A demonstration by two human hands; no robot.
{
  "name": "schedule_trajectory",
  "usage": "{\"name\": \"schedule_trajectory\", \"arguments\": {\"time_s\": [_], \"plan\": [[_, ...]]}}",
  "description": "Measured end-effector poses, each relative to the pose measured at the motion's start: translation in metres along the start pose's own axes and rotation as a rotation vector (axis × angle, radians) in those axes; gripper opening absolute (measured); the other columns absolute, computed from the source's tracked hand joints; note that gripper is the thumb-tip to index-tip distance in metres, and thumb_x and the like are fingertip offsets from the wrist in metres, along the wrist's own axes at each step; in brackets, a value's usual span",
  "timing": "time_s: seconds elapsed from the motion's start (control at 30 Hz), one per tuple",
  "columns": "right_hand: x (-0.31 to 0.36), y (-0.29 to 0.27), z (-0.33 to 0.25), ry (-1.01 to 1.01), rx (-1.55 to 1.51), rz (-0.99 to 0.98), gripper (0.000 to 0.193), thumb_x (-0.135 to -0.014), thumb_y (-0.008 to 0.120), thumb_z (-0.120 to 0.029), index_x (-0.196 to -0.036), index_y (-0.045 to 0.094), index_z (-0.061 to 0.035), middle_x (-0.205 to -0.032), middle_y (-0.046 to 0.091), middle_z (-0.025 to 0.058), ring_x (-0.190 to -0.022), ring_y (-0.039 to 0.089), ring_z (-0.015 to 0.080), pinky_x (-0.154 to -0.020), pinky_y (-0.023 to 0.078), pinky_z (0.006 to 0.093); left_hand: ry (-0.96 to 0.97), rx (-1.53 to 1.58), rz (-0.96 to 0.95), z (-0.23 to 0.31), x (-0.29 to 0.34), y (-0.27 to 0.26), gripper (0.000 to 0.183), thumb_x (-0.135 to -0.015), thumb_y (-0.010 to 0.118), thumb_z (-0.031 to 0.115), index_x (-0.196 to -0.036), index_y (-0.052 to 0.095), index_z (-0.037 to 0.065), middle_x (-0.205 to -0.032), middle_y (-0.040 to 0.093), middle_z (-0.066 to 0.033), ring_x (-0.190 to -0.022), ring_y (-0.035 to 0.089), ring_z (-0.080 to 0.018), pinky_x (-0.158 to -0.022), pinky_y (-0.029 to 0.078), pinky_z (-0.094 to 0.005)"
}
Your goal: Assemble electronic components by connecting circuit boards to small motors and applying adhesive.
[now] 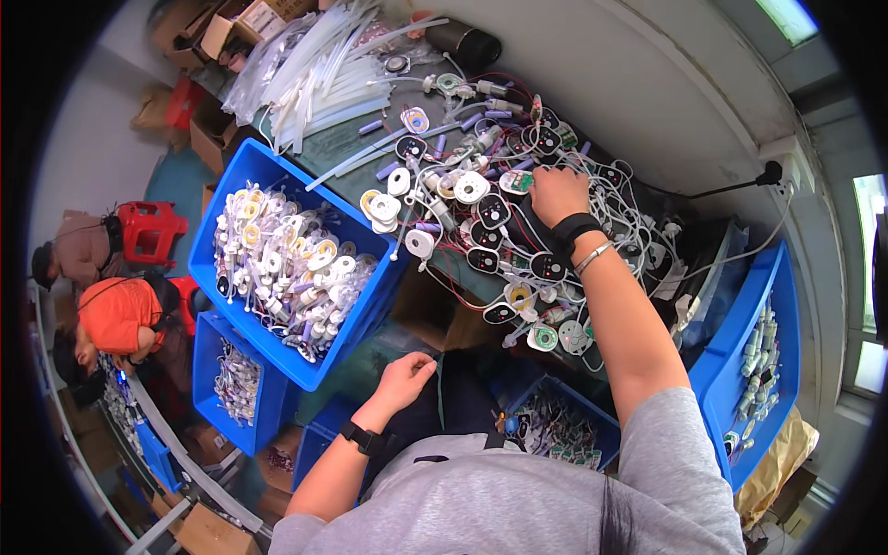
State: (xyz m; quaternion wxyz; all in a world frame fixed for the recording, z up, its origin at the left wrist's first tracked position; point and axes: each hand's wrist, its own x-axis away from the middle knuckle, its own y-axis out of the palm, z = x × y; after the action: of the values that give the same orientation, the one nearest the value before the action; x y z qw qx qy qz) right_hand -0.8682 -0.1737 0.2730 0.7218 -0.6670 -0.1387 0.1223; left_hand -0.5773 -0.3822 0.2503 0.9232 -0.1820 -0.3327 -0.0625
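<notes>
Grey shirt fabric (518,499) lies nearest the camera, and 2 bare arms extend from it. At the far side of the table (319,150), the right grip (558,194) reaches into a heap of wired parts, fingers bent down beside a green circuit board (516,182); whether they grasp it I cannot tell. Near the table's edge, the left grip (403,382) is loosely curled, its contents unclear.

To the left, a large blue bin (236,324) is heaped with white discs, clear tubing and yellow rings. Below it, a smaller blue bin (270,396) contains small pale pieces. At far right, a tilted blue bin (717,393) holds clear-and-white cylinders.

That board is small and set in a white casing. Around it spread black oval units (548,266) with red lights, white round housings (471,188), purple cylinders (387,171) and tangled white and red wires.
</notes>
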Motion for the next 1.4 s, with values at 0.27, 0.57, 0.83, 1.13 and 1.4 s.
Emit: {"name": "schedule_trajectory", "arguments": {"time_s": [0.27, 0.57, 0.83, 1.13, 1.4], "plan": [[-0.001, -0.019, 0.01, 0.049, -0.274, -0.049, 0.014, -0.072, 0.058, -0.023, -0.072, 0.061, -0.0097, -0.076, 0.06, 0.0074, -0.079, 0.053, 0.0261, -0.069, 0.038, 0.0401, 0.079, 0.045, -0.01, 0.019, -0.03, -0.017, 0.023, -0.081, 0.053, 0.021, -0.089, 0.056, 0.0, -0.078, 0.061, -0.0102, -0.072, 0.059, -0.0164, -0.065, 0.045, -0.0273], [0.019, -0.049, 0.056, 0.205, -1.007, -0.036, 0.018, -0.074, 0.058, -0.012, -0.08, 0.058, 0.0051, -0.067, 0.059, 0.0091, -0.061, 0.055, 0.0126, -0.058, 0.043, 0.0242, 0.276, 0.047, -0.032, 0.091, -0.077, -0.042, 0.022, -0.08, 0.054, 0.019, -0.091, 0.055, 0.0, -0.078, 0.061, -0.0104, -0.071, 0.06, -0.0156, -0.064, 0.046, -0.0263], [0.032, -0.075, 0.061, 0.01, -1.014, -0.078, 0.013, -0.072, 0.059, -0.01, -0.079, 0.06, 0.0016, -0.071, 0.059, 0.0061, -0.067, 0.054, 0.0121, -0.061, 0.041, 0.0255, 0.653, 0.055, 0.204, 0.186, -0.114, -0.046, 0.023, -0.078, 0.056, 0.017, -0.092, 0.054, -0.001, -0.082, 0.06, -0.0132, -0.077, 0.059, -0.0223, -0.068, 0.045, -0.0293], [0.037, -0.076, 0.058, -0.147, -1.07, -0.226, 0.014, -0.073, 0.058, -0.01, -0.081, 0.058, 0.0017, -0.072, 0.058, 0.0077, -0.068, 0.053, 0.0148, -0.062, 0.041, 0.0259, 0.55, -0.075, -0.194, 0.233, -0.15, -0.019, 0.034, -0.084, 0.048, 0.029, -0.099, 0.053, -0.001, -0.083, 0.058, -0.0124, -0.068, 0.059, -0.018, -0.051, 0.044, -0.0281], [0.048, -0.069, 0.05, -0.167, -1.056, -0.274, 0.013, -0.076, 0.055, -0.009, -0.082, 0.056, 0.0015, -0.069, 0.057, 0.0103, -0.061, 0.054, 0.0186, -0.057, 0.042, 0.028, 0.208, 0.279, -0.515, 0.229, -0.147, -0.009, 0.032, -0.085, 0.049, 0.029, -0.093, 0.053, -0.002, -0.078, 0.058, -0.0066, -0.061, 0.057, -0.0118, -0.053, 0.045, -0.0224]]}}
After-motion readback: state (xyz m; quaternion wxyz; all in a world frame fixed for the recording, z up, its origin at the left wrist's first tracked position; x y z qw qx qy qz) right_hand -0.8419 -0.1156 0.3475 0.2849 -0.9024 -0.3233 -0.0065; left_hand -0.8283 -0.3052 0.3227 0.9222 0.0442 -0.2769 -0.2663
